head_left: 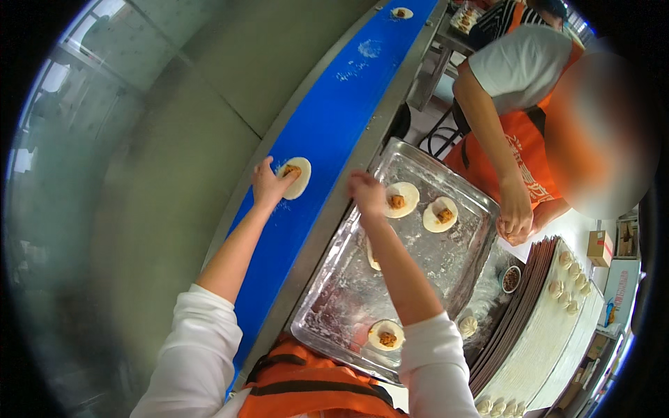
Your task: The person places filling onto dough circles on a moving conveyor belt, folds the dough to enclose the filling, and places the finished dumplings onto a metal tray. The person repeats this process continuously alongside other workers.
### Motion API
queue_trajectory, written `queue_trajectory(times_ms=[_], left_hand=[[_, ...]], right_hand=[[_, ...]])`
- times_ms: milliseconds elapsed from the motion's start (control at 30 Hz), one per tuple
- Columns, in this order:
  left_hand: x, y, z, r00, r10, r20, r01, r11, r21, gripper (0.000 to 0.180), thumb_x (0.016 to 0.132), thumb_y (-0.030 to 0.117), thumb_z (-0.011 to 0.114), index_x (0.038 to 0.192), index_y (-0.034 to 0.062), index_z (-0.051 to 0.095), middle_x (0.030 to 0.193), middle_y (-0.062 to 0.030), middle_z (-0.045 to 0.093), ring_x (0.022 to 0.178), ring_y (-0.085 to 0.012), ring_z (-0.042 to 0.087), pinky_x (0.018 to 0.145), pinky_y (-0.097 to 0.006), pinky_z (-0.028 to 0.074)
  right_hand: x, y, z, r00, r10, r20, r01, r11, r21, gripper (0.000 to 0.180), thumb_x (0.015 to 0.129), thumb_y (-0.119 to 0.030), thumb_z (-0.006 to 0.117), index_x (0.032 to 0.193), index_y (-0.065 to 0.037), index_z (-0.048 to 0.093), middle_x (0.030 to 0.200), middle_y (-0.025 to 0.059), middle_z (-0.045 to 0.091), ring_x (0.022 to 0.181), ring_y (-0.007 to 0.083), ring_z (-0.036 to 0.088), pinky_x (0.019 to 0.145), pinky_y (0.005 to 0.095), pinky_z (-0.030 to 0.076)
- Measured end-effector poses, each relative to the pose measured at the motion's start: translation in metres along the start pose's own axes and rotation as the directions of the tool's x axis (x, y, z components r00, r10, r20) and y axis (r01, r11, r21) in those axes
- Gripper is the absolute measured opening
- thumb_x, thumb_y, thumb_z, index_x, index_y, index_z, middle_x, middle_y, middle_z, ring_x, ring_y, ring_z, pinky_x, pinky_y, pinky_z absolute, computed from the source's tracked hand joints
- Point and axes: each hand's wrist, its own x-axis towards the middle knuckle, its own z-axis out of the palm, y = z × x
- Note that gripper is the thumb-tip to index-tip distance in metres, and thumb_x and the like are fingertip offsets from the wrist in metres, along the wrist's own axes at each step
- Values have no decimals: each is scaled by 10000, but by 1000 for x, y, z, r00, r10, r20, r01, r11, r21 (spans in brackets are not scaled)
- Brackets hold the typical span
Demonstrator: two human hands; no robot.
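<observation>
My left hand (267, 184) is at the left edge of a flat dough round (302, 182) on the blue conveyor belt (317, 132). Its thumb lies over the dough beside the orange-brown filling (293, 171), and the fingers close on that edge, partly hidden. Motion blurs my right hand (366, 192) above the near-left rim of a floured metal tray (327, 279); its fingers cannot be made out. Inside the tray lie several filled dough rounds, among them one round (411, 194), another (451, 207) and a third (376, 334). My right forearm partly covers one more.
Another dough round (402, 13) lies at the belt's far end, past scattered flour. Across the tray, a co-worker in an orange apron (516, 150) works with both hands together. Stacked boards (536, 334) at right carry pleated buns (564, 282), near a small bowl (511, 279).
</observation>
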Motion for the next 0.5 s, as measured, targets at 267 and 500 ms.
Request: queue_trajectory(times_ms=[267, 500], left_hand=[[6, -9, -56, 704, -326, 631, 425, 905, -6, 684, 583, 288, 778, 1032, -138, 485, 1044, -240, 549, 858, -245, 595, 675, -298, 480], [-50, -60, -54, 875, 95, 475, -170, 979, 117, 442, 594, 313, 754, 820, 38, 492, 859, -137, 528, 910, -314, 475, 752, -402, 395]], right_hand=[[-29, 0, 78, 965, 261, 6, -239, 894, -380, 198, 660, -134, 589, 786, 12, 635, 697, 82, 593, 631, 163, 551, 577, 309, 437], [-61, 25, 124, 905, 422, 50, -362, 826, -432, 127, 683, -112, 539, 647, -13, 611, 591, 71, 553, 487, 152, 493, 413, 295, 388]])
